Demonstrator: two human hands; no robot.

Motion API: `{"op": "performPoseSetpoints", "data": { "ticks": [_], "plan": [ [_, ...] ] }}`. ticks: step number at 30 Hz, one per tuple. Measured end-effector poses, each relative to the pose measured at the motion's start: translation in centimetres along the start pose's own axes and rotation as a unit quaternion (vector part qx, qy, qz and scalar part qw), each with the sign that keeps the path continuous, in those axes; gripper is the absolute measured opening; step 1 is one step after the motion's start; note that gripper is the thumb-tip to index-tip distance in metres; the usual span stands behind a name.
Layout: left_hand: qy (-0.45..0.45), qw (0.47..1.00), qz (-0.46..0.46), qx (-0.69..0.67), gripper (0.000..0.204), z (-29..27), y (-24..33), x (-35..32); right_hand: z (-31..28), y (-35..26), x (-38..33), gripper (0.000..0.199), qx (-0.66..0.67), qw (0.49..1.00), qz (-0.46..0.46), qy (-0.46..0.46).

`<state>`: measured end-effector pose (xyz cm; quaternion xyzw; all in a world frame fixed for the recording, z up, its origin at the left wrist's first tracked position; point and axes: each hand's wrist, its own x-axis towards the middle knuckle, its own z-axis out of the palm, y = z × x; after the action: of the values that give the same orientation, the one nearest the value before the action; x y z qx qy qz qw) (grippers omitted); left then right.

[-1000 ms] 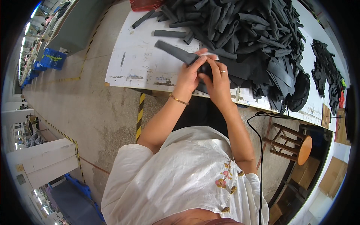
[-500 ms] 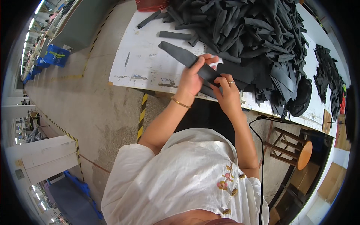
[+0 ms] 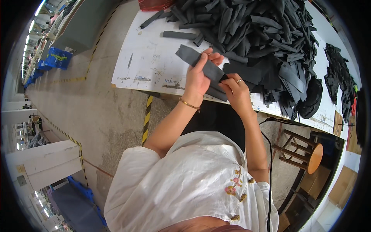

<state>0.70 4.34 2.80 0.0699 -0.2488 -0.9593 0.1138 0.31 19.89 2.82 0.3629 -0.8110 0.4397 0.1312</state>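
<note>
A dark grey strip of fabric (image 3: 213,71) is held between my two hands above the table's front edge. My left hand (image 3: 198,77) grips it near the middle, thumb on top, with its far end sticking out up and to the left. At its near right end, my right hand (image 3: 236,91) pinches the fabric between thumb and fingers; a ring is on one finger. Flat dark fabric pieces (image 3: 245,73) lie on the table just beyond my right hand. A large heap of folded or rolled dark strips (image 3: 255,31) covers the back of the table.
The white table (image 3: 135,62) bears a red plastic-wrapped item (image 3: 154,4) at its far left. A black pouch (image 3: 311,99) hangs by the front edge, near a black cable (image 3: 270,154). A wooden stool (image 3: 315,158) stands at right. Blue crates (image 3: 58,57) sit left across the floor.
The far end of the fabric strip has drawn in toward my left hand, so less sticks out. My right hand has closed more tightly at the near end and shifted slightly.
</note>
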Motion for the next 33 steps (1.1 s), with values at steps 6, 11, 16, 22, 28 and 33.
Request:
{"op": "performPoseSetpoints", "data": {
  "ticks": [6,11,16,22,28,33],
  "plan": [
    [0.01,1.0,0.017,-0.001,0.025,0.7,-1.8,-1.4,0.2,-0.4,0.6,0.011,0.043,0.999,-0.001,0.019],
    [0.006,1.0,-0.002,-0.007,0.026,-0.2,-2.1,-1.4,0.3,-0.3,0.6,0.01,0.041,0.999,-0.004,0.008],
    [-0.006,1.0,-0.015,0.017,0.028,-0.3,-1.7,-1.3,0.4,0.4,0.3,0.012,0.063,0.998,0.026,-0.004],
    [0.003,1.0,0.012,0.026,0.028,0.5,-1.7,-0.6,3.5,-0.4,0.2,0.019,0.261,0.917,0.261,0.149],
    [-0.078,0.996,0.02,0.034,0.034,0.5,-0.5,0.2,1.8,-1.4,-0.5,0.011,0.34,0.878,0.258,0.22],
    [-0.093,0.995,0.022,0.038,0.042,1.2,-0.2,-0.8,0.5,-1.9,0.6,0.009,0.307,0.893,0.285,0.163]
  ]
}}
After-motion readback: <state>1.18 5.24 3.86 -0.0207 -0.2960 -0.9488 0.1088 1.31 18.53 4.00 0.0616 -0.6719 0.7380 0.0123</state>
